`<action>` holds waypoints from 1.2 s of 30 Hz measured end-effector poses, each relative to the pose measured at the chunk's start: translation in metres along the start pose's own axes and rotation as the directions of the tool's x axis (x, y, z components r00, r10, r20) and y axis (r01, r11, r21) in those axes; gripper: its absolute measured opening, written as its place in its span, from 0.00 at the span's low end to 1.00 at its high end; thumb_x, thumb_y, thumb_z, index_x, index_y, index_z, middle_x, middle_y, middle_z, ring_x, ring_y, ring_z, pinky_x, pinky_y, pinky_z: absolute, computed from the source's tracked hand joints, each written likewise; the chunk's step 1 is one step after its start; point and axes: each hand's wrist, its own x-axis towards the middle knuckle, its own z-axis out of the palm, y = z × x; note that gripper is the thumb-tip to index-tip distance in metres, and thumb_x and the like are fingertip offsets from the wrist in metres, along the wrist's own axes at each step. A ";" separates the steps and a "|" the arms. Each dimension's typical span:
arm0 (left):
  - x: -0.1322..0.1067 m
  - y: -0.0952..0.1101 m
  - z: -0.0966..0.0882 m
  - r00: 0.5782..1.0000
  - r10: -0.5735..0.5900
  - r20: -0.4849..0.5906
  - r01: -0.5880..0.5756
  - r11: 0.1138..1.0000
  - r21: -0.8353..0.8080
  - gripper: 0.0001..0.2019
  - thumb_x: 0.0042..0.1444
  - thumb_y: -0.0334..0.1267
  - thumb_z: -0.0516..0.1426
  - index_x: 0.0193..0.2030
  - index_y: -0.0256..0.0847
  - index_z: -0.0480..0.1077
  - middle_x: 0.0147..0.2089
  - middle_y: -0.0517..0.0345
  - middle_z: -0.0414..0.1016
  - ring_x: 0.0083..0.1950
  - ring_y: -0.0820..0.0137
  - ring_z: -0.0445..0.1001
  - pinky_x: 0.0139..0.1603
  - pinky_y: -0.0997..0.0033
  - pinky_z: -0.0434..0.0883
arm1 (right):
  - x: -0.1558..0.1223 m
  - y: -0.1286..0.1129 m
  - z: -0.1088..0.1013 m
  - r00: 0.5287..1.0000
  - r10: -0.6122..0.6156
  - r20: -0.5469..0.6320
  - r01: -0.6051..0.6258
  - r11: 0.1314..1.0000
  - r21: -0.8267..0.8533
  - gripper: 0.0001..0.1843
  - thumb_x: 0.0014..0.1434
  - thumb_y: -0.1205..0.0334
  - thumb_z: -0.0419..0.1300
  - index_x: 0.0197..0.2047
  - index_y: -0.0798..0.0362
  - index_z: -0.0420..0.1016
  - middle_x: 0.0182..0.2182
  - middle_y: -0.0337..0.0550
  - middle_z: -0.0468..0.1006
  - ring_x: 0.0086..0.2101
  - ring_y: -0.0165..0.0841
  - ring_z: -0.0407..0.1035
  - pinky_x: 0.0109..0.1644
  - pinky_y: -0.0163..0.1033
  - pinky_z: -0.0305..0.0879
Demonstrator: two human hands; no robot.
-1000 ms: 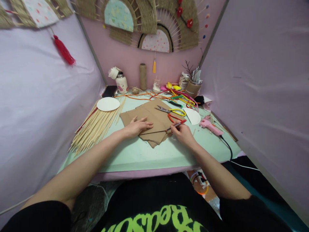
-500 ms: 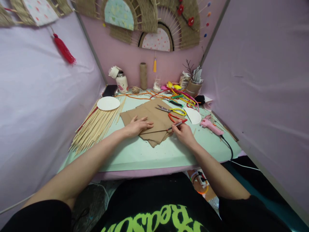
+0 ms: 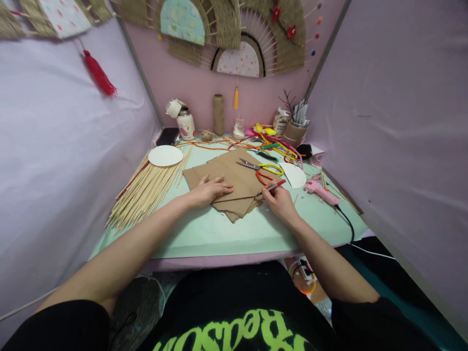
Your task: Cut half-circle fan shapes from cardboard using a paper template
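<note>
My left hand (image 3: 208,190) lies flat, fingers stretched out, on a stack of brown cardboard sheets (image 3: 234,173) in the middle of the pale green table (image 3: 215,231). My right hand (image 3: 280,201) is closed on a red pen (image 3: 271,187), whose tip touches the right edge of the cardboard. Yellow-handled scissors (image 3: 261,167) and red-handled scissors (image 3: 263,176) rest on the cardboard just beyond the pen.
A bundle of bamboo sticks (image 3: 146,190) and a white paper disc (image 3: 165,155) lie at the left. A pink glue gun (image 3: 321,190) with a black cord and a white half disc (image 3: 294,174) lie at the right. Coloured cords, a twine spool (image 3: 219,114) and jars line the back.
Both hands stay where they were on the cardboard; the view has shifted slightly and the pen barely moved.
</note>
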 end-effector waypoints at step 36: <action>-0.007 0.017 -0.009 0.999 -0.015 0.030 0.019 0.990 -0.138 0.19 0.64 0.41 0.45 0.58 0.58 0.68 0.67 0.64 0.63 0.73 0.61 0.46 0.66 0.38 0.30 | -0.017 -0.056 0.071 0.969 -0.227 0.101 0.182 0.926 0.331 0.11 0.62 0.54 0.56 0.35 0.52 0.73 0.26 0.39 0.74 0.29 0.33 0.69 0.35 0.37 0.66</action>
